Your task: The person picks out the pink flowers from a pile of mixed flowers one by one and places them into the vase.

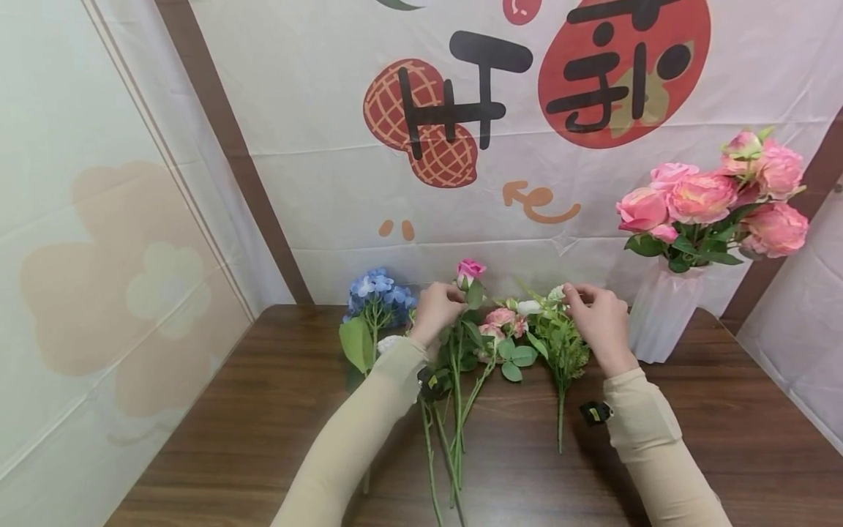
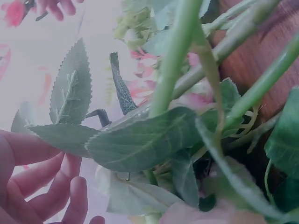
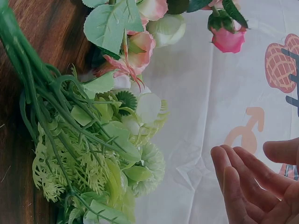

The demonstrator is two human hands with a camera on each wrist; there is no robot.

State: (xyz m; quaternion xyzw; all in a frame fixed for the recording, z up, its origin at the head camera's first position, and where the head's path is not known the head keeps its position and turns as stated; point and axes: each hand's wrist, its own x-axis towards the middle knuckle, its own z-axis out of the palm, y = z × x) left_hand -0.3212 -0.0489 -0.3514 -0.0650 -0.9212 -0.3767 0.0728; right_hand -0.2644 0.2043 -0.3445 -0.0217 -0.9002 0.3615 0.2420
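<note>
My left hand (image 1: 439, 311) is at a pink rose (image 1: 470, 270) on a long green stem. In the left wrist view its thumb and fingertips meet the edge of a serrated rose leaf (image 2: 67, 138), which partly hides them; I cannot tell whether they pinch it. My right hand (image 1: 601, 322) hovers over the white-green tops of a leafy bunch (image 1: 563, 344). The right wrist view shows the right fingers (image 3: 247, 175) extended and loosely bent, with nothing between them and apart from the green bunch.
Blue hydrangea (image 1: 378, 293) lies at the left, and peach-pink roses (image 1: 500, 318) lie between the hands. A white vase (image 1: 665, 315) of pink peonies (image 1: 701, 197) stands right beside the right hand. Long stems (image 1: 454, 439) extend toward the front of the wooden table (image 1: 263, 410); a printed cloth (image 1: 316, 183) hangs behind.
</note>
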